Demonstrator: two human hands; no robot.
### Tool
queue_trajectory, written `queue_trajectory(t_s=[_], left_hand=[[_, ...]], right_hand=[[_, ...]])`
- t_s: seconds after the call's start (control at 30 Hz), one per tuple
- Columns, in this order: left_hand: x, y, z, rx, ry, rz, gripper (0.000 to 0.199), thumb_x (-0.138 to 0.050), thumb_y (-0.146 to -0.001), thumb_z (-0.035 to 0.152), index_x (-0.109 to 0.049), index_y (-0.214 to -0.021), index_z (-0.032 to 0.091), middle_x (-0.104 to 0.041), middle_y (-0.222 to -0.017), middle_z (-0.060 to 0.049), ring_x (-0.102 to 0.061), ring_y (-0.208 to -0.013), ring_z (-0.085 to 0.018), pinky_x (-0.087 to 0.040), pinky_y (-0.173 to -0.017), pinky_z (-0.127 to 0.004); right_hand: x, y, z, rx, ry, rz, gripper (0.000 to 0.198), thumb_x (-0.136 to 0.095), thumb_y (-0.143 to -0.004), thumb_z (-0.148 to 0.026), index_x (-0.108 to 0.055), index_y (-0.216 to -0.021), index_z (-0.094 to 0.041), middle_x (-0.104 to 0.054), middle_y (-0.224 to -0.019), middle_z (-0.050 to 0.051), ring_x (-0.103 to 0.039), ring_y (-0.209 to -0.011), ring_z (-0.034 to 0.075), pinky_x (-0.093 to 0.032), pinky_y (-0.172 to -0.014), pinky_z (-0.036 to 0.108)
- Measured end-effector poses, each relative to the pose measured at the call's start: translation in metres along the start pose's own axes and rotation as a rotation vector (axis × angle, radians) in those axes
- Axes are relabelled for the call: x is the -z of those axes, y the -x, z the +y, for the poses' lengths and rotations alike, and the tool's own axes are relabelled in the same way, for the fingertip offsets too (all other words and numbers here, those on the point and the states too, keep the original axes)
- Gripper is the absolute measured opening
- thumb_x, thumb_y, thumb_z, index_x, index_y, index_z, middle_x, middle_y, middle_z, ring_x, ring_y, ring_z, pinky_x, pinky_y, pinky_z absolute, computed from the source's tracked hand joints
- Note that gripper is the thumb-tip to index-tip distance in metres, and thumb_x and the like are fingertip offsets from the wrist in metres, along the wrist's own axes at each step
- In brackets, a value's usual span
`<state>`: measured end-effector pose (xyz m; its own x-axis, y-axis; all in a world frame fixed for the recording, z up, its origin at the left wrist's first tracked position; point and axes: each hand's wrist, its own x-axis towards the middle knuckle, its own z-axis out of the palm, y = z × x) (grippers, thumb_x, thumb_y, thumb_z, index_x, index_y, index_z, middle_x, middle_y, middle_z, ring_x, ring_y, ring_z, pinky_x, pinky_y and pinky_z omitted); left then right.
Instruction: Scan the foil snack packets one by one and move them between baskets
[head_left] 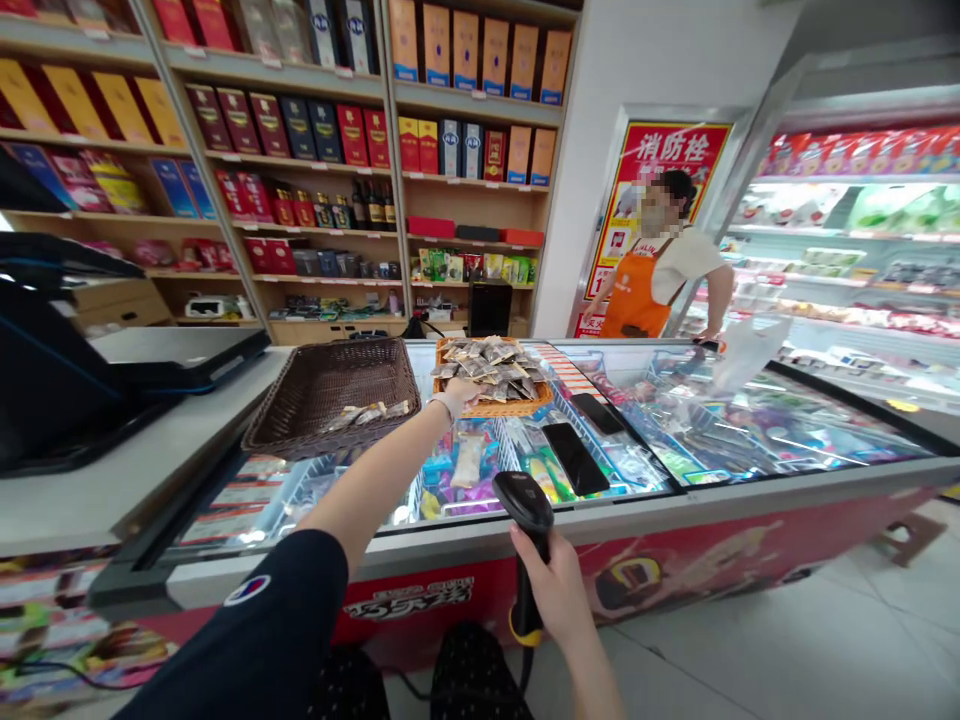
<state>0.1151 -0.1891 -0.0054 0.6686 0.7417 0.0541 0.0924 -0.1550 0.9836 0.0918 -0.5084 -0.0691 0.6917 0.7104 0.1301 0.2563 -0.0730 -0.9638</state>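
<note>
My right hand is wrapped round the handle of a black barcode scanner with a yellow band at its base, held upright in front of the freezer. My left arm stretches forward over the freezer's glass top. At its end, my left hand reaches the near left side of an orange wicker basket heaped with small dark-and-clear packets. The fingers are too small and too mixed with the packets to make out a grip. Left of it stands a brown wicker basket with a few similar packets.
Two black phones lie on the chest freezer's glass. A counter with a scale stands at left. Behind the freezer, a person in an orange apron has a hand near a clear plastic bag. Shelves of boxes line the wall.
</note>
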Motion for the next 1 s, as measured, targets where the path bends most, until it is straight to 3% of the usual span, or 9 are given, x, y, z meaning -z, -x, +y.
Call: queue_trajectory(t_s=[0.1,0.2,0.3,0.37,0.5,0.57,0.7,0.83,1.0], left_hand=[[0.009,0.016,0.0,0.127,0.097,-0.064,0.015,-0.077,-0.077,0.02,-0.065,-0.069,0.017,-0.054,-0.057,-0.002,-0.049,-0.051,-0.012,-0.043,-0.049,-0.025],[0.019,0.048,-0.005,0.184,0.204,-0.104,0.004,-0.072,-0.083,0.014,-0.072,-0.079,0.014,-0.064,-0.071,-0.006,-0.055,-0.059,-0.01,-0.05,-0.055,-0.022],[0.03,0.091,-0.017,0.198,0.411,-0.145,0.013,-0.071,-0.085,0.014,-0.077,-0.097,0.012,-0.071,-0.092,-0.011,-0.06,-0.066,-0.01,-0.054,-0.061,-0.021],[0.037,0.121,-0.028,0.169,0.543,-0.077,0.025,-0.074,-0.084,0.016,-0.076,-0.109,0.014,-0.072,-0.097,-0.009,-0.064,-0.071,-0.01,-0.056,-0.066,-0.021],[0.047,0.164,-0.052,0.071,0.652,0.22,0.05,-0.082,-0.077,0.019,-0.069,-0.124,0.021,-0.068,-0.083,0.0,-0.066,-0.074,-0.009,-0.058,-0.078,-0.023],[0.051,0.176,-0.063,0.01,0.65,0.288,0.054,-0.086,-0.071,0.023,-0.069,-0.122,0.02,-0.069,-0.087,0.0,-0.068,-0.079,-0.01,-0.058,-0.083,-0.026],[0.055,0.184,-0.077,-0.061,0.538,0.306,0.053,-0.09,-0.063,0.036,-0.072,-0.107,0.014,-0.074,-0.104,-0.008,-0.069,-0.09,-0.017,-0.056,-0.087,-0.03],[0.057,0.189,-0.089,-0.071,0.412,0.293,0.055,-0.086,-0.068,0.047,-0.071,-0.111,0.016,-0.074,-0.113,-0.01,-0.069,-0.099,-0.021,-0.054,-0.09,-0.032],[0.055,0.195,-0.103,-0.019,0.433,0.2,0.054,-0.082,-0.072,0.054,-0.072,-0.108,0.015,-0.074,-0.111,-0.011,-0.069,-0.098,-0.021,-0.054,-0.083,-0.029]], right_hand=[[-0.001,-0.001,0.0,-0.005,-0.009,-0.011,0.051,-0.062,-0.088,-0.059,-0.079,-0.101,-0.013,-0.081,-0.09,0.012,-0.074,-0.091,0.035,-0.054,-0.082,0.039],[-0.003,-0.002,-0.001,-0.007,-0.007,-0.031,0.051,-0.061,-0.088,-0.059,-0.078,-0.101,-0.013,-0.081,-0.091,0.013,-0.073,-0.093,0.035,-0.053,-0.083,0.039],[-0.007,-0.003,-0.004,0.008,-0.02,-0.022,0.051,-0.063,-0.087,-0.059,-0.078,-0.1,-0.012,-0.08,-0.09,0.013,-0.073,-0.092,0.034,-0.053,-0.084,0.039],[-0.01,-0.002,-0.007,0.016,-0.025,-0.017,0.051,-0.063,-0.086,-0.06,-0.078,-0.097,-0.012,-0.08,-0.088,0.012,-0.073,-0.09,0.033,-0.054,-0.082,0.038],[-0.018,0.0,-0.011,0.044,-0.027,-0.046,0.049,-0.063,-0.087,-0.059,-0.079,-0.097,-0.013,-0.08,-0.088,0.01,-0.073,-0.089,0.032,-0.054,-0.082,0.038],[-0.024,0.001,-0.012,0.053,-0.022,-0.097,0.049,-0.064,-0.087,-0.058,-0.079,-0.099,-0.014,-0.081,-0.09,0.01,-0.073,-0.09,0.032,-0.055,-0.083,0.038],[-0.037,0.005,-0.019,0.06,-0.003,-0.205,0.049,-0.063,-0.088,-0.056,-0.079,-0.106,-0.014,-0.082,-0.096,0.011,-0.074,-0.096,0.033,-0.055,-0.087,0.039],[-0.047,0.012,-0.026,0.06,0.06,-0.236,0.047,-0.061,-0.089,-0.055,-0.078,-0.106,-0.016,-0.082,-0.098,0.011,-0.073,-0.1,0.036,-0.054,-0.087,0.039],[-0.051,0.014,-0.027,0.067,0.24,-0.251,0.047,-0.056,-0.091,-0.057,-0.077,-0.101,-0.017,-0.08,-0.091,0.013,-0.074,-0.091,0.037,-0.052,-0.08,0.039]])
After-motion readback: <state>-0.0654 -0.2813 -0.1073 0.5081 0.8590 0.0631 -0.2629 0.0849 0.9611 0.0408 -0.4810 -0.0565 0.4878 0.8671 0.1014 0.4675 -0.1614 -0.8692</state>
